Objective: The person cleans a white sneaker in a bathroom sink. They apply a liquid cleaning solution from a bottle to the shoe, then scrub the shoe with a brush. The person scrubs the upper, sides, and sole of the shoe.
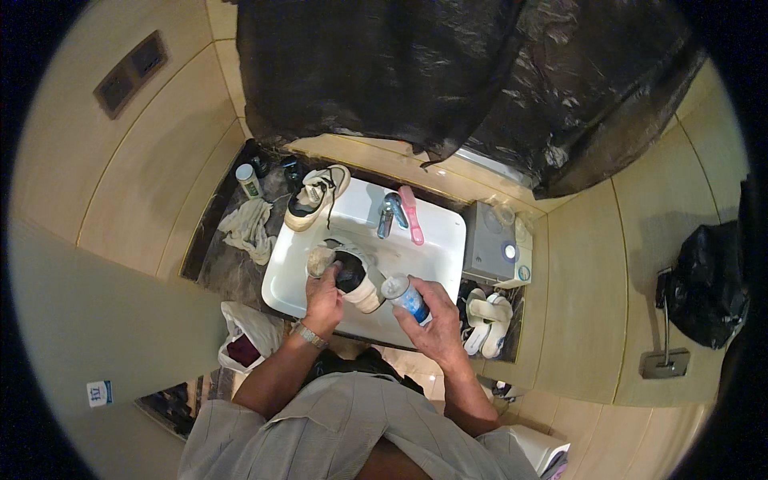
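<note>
Over the white sink (280,276) my left hand (323,298) is closed on a pale sneaker (364,293), whose dark opening faces up. A beige rounded lump (320,260) shows at my left fingertips; whether it belongs to the shoe or is a sponge, I cannot tell. My right hand (436,320) is wrapped round a white and blue can (410,301), just right of that sneaker and tilted toward it. Another pale sneaker (312,204) with dark laces rests on the sink's far left corner. Behind the basin stand the faucet (388,214) and a pink brush (411,216).
On the dark counter at left are a crumpled grey cloth (250,228) and a white and green container (249,182). A grey box (490,240) and white slippers (488,320) sit at right. A white bag (260,328) hangs low at left; black plastic sheeting (384,72) covers the back.
</note>
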`<action>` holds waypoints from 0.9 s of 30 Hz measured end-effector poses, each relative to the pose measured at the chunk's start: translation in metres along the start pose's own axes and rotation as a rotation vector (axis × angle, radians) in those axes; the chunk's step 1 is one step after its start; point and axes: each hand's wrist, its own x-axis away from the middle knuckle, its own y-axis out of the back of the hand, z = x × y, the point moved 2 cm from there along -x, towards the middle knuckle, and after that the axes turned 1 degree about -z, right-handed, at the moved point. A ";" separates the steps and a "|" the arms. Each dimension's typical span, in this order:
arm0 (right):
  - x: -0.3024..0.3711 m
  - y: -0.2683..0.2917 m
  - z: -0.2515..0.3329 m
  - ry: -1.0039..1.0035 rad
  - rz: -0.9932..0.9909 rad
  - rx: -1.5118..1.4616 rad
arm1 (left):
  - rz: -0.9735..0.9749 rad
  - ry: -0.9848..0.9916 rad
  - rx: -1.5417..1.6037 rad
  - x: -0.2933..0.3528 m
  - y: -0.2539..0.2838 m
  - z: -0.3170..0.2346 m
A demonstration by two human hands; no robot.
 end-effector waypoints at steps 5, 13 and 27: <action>-0.001 -0.002 0.009 0.003 0.088 0.067 | -0.003 0.038 0.026 0.023 -0.028 -0.012; 0.001 -0.005 0.010 0.015 0.111 0.107 | -0.023 0.080 -0.005 0.027 -0.022 -0.009; 0.011 0.002 0.014 0.043 0.134 0.168 | 0.008 0.094 -0.058 0.029 -0.012 0.001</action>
